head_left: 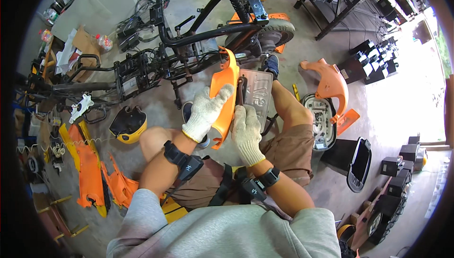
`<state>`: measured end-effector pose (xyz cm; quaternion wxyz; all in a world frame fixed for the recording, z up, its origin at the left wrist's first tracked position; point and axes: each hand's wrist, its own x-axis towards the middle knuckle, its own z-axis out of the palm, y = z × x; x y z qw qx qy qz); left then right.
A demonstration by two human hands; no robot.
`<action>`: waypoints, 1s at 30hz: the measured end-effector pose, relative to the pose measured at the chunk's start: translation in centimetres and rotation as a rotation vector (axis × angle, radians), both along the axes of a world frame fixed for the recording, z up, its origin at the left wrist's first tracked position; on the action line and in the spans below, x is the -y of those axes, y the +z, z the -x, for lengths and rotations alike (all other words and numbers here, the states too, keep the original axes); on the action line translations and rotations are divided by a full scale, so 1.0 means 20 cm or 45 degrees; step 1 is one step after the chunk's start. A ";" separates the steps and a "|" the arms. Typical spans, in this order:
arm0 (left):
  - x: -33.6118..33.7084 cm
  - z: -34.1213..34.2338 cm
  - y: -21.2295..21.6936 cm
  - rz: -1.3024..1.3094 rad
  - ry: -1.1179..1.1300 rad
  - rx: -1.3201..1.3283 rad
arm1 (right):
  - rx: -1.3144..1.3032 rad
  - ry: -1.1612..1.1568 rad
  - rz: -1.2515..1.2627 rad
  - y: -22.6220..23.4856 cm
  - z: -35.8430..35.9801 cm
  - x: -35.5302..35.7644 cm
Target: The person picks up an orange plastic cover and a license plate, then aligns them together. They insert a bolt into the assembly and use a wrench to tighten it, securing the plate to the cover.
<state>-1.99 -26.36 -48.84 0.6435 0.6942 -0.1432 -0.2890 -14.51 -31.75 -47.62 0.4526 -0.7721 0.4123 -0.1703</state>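
Observation:
In front of me, tilted on edge, is a curved orange body panel (pixel 226 76), shaped like a motorbike fender. My left hand (pixel 208 113), in a white knitted glove, is closed on its left side, thumb over the panel's face. A pale embossed licence plate (pixel 259 87) sits along the panel's right side, with a dark bracket (pixel 242 87) between them. My right hand (pixel 247 130), also gloved, has its fingers curled at the plate's lower left corner by the panel's edge. What lies under those fingers is partly hidden.
A stripped black motorbike frame (pixel 198 35) stands ahead. A yellow helmet (pixel 128 124) and orange panels (pixel 90 173) lie left. To the right are a grey-lined open case (pixel 318 121), another orange fairing (pixel 331 83), a black bin (pixel 352 161) and black boxes (pixel 369 61).

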 end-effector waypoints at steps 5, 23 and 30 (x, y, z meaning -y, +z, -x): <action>-0.01 -0.01 0.00 -0.074 -0.050 0.130 | 0.023 -0.181 -0.402 -0.05 -0.02 -0.01; -0.01 0.00 -0.01 -0.103 -0.068 0.190 | -0.026 0.033 -0.095 0.21 0.16 0.36; 0.00 0.01 0.04 -0.112 -0.079 0.242 | -0.308 0.442 0.199 0.29 0.11 0.53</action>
